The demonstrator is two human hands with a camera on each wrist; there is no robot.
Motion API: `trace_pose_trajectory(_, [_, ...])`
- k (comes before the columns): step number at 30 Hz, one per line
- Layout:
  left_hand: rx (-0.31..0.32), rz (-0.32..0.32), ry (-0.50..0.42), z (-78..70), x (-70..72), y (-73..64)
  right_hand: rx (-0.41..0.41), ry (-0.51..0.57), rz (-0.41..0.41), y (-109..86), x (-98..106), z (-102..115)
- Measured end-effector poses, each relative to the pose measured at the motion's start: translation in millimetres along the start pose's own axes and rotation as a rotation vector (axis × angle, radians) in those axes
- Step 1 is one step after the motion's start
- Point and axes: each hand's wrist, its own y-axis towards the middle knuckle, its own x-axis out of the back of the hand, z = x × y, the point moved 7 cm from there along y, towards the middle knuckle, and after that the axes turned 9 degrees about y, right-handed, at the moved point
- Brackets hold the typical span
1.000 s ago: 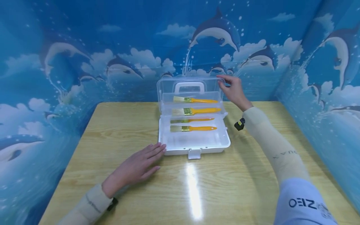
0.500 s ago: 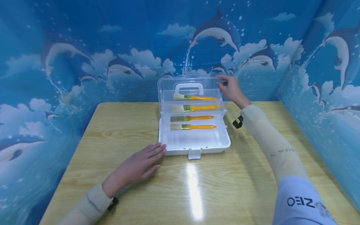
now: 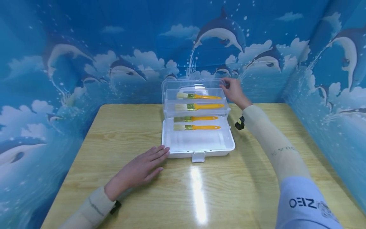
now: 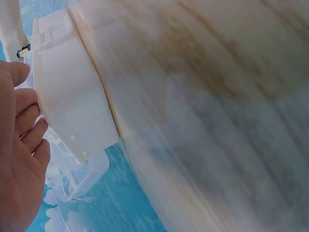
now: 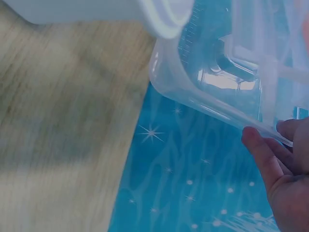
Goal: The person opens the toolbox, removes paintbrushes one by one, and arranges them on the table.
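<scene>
A white plastic case (image 3: 200, 141) stands with its clear lid (image 3: 167, 95) raised at the back. Several paintbrushes (image 3: 207, 106) with orange handles and pale bristles lie in rows, the upper ones on translucent trays by the lid and the lower ones over the white base. My right hand (image 3: 233, 93) pinches the lid's upper right edge; the right wrist view shows thumb and fingers on the clear rim (image 5: 227, 116). At the front left corner of the case, my left hand (image 3: 140, 167) lies with its fingers extended, fingertips right at the wall.
The case rests on a wood-grain table (image 3: 125, 127). A white latch (image 3: 198, 156) hangs from its front. Behind and along both sides rises a blue backdrop (image 3: 137, 38) printed with dolphins, close behind the table's far edge.
My right hand has shifted slightly left and toward me with the lid's edge. The brushes have moved up and back in view, and the trays now overlap more of the handle. My left hand stays put.
</scene>
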Motion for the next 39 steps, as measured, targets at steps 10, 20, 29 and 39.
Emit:
trace_pose_trajectory(10, [-0.017, -0.026, 0.008, -0.8, 1.8, -0.9, -0.028, 0.084, -0.007, -0.6, -8, -14])
trace_pose_trajectory(20, [-0.016, -0.017, -0.006, 0.2, 2.6, -1.7, -0.06, 0.111, 0.02, -1.9, -15, -24])
trace_pose_trajectory(29, [0.004, -0.022, -0.021, 0.7, 1.8, -1.0, -0.128, 0.132, 0.026, -4.1, -26, -39])
trace_pose_trajectory(39, [0.002, -0.032, -0.022, 0.3, 0.2, -1.6, -0.145, 0.115, 0.037, -4.7, -32, -44])
